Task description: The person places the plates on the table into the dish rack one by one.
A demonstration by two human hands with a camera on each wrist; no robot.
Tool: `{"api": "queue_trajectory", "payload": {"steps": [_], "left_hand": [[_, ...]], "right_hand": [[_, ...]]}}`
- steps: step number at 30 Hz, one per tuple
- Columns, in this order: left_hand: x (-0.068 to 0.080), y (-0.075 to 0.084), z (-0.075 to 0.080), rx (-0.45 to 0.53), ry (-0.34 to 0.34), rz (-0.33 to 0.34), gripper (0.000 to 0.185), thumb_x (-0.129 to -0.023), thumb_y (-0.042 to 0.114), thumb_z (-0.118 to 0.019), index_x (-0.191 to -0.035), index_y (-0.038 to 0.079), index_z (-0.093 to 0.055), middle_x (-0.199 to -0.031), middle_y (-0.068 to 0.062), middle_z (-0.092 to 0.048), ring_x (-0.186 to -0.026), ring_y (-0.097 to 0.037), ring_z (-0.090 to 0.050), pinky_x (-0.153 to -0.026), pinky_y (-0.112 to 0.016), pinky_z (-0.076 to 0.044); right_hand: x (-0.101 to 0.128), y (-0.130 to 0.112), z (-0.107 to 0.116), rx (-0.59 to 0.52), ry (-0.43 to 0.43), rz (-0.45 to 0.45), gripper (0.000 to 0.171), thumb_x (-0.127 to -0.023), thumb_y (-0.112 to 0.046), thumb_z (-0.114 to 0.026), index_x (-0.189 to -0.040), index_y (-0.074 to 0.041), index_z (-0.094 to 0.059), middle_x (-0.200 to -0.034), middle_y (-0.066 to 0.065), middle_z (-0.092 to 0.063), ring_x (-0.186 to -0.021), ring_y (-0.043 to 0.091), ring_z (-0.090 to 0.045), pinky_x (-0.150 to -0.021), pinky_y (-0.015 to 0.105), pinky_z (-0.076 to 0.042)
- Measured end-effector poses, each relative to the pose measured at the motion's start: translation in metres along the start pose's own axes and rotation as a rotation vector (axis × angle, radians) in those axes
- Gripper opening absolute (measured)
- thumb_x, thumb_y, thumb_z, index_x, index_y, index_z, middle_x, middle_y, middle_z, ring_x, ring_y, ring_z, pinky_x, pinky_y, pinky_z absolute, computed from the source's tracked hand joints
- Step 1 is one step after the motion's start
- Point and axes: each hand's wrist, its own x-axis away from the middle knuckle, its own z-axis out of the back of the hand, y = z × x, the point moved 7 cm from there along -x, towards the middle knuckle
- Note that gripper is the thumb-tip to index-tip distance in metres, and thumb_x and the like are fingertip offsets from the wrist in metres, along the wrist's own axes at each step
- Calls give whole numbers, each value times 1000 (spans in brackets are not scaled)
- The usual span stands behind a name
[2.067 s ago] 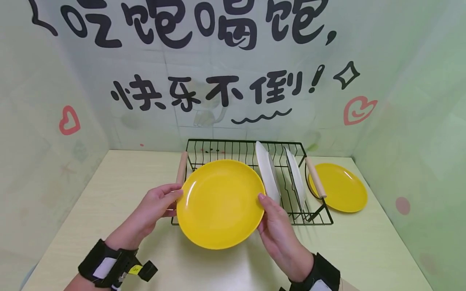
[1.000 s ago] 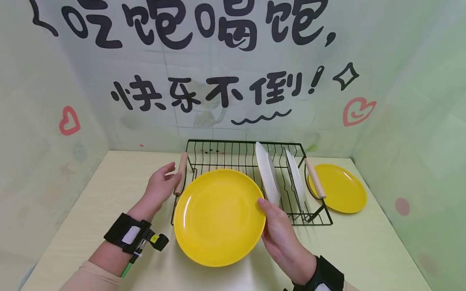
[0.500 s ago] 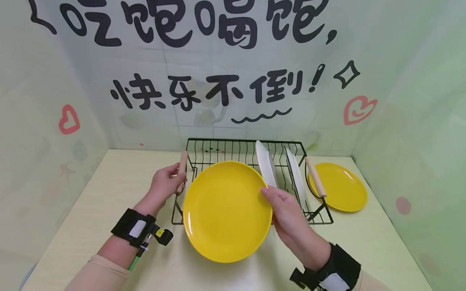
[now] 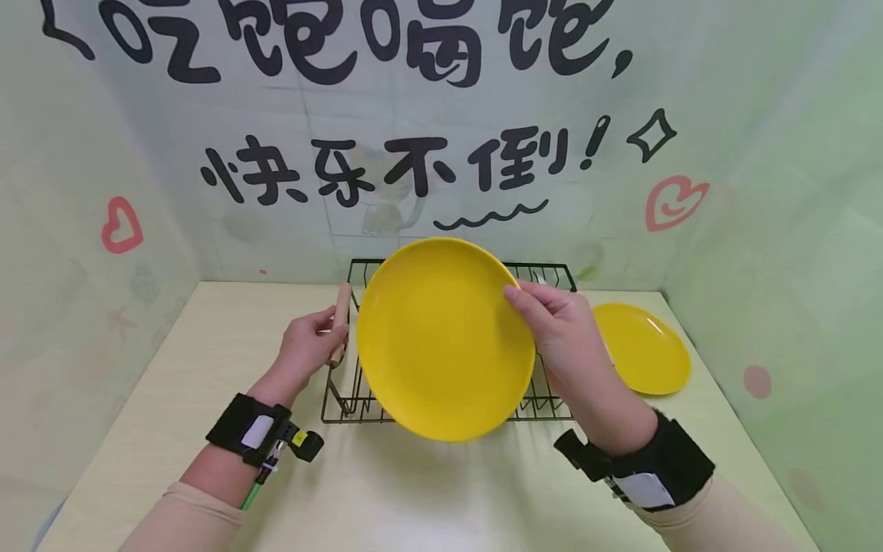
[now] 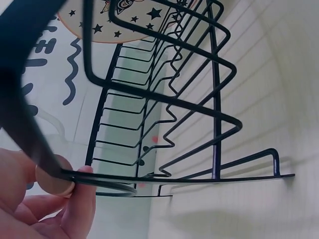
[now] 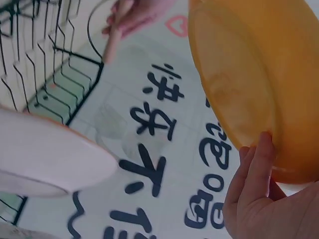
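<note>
1. The yellow dinner plate (image 4: 447,337) is in the air in front of the wire dish rack (image 5: 216,149), overlapping it in the head view; the right wrist view shows a gap between the two.
2. The right hand (image 4: 566,330) pinches the plate by its right rim, thumb on the front face, fingers against the underside. The plate lies leftward of that grip.
3. The plate is round, so no long axis guides it. By judgement, its tilt matters most: the broad face is turned toward the person, while the rack runs left to right behind it.
4. The left hand (image 4: 309,345) is well apart from the plate, gripping the wooden handle (image 4: 341,314) at the rack's left end, perhaps to steady it.
5. A star-patterned plate (image 5: 99,20) shows among the wires; a second yellow plate (image 4: 647,349) lies flat on the tabletop (image 4: 172,383), right of the rack.
</note>
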Motion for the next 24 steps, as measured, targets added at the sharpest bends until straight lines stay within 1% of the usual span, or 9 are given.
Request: {"api": "queue_trajectory", "payload": {"steps": [4,6,8,9,13,18,20,22,24], "left_hand": [[0,-2,-1,30,-2,20,59,-96,20,-55,-148,7,-29,-119,-22,-57,-85,-25,-65,-70,-25,-56],[-1,-3,-1,49,0,29,59,-96,20,-55,-148,8,-29,-120,-22,-56,-89,-29,-64,-69,-23,-56],[-2,-5,-1,66,3,35,59,-96,20,-54,-148,8,-29,-121,-22,-56,-95,-34,-62,-68,-22,-55],[-2,-5,-1,72,5,40,58,-97,20,-54,-148,9,-30,-121,-21,-56,-97,-34,-62,-67,-21,-55],[-2,-6,-2,79,4,44,58,-97,20,-54,-148,8,-29,-123,-22,-55,-98,-32,-61,-67,-20,-55],[-1,-6,-2,62,1,35,59,-97,21,-54,-148,8,-29,-125,-23,-54,-95,-28,-63,-66,-21,-55],[-1,-7,-1,60,4,33,59,-96,21,-54,-148,9,-30,-124,-22,-54,-91,-26,-64,-65,-21,-54],[-2,-7,-1,54,9,28,59,-96,21,-55,-148,9,-30,-124,-22,-54,-86,-22,-65,-64,-21,-54],[-3,-8,0,50,12,26,59,-96,20,-55,-148,9,-30,-122,-21,-55,-82,-19,-65,-63,-21,-54]], "right_hand": [[-9,-17,0,158,12,73,35,-94,-26,-59,-118,0,-66,-95,6,-70,-77,16,-66,-74,25,-56],[-17,-22,-1,239,17,90,34,-93,-27,-60,-118,-5,-67,-101,10,-70,-81,17,-67,-75,24,-56],[-26,-26,-2,304,30,103,33,-93,-27,-60,-119,-8,-67,-105,11,-70,-84,17,-66,-76,24,-56],[-30,-28,-3,325,39,106,32,-93,-26,-60,-119,-8,-67,-106,11,-70,-85,18,-66,-76,24,-56],[-46,-34,-9,437,72,133,31,-93,-25,-57,-119,-10,-68,-102,9,-70,-85,18,-62,-73,24,-54],[-58,-45,-21,638,59,183,31,-95,-23,-53,-119,-11,-67,-98,7,-68,-85,19,-57,-68,26,-51],[-63,-49,-27,729,37,204,29,-95,-22,-51,-115,-10,-69,-92,7,-67,-82,19,-55,-66,26,-49],[-66,-53,-33,813,22,221,25,-95,-19,-49,-102,-9,-70,-82,7,-62,-75,20,-53,-62,26,-46],[-70,-59,-40,906,19,242,22,-94,-17,-47,-89,-9,-67,-73,7,-56,-68,20,-52,-58,26,-42]]}}
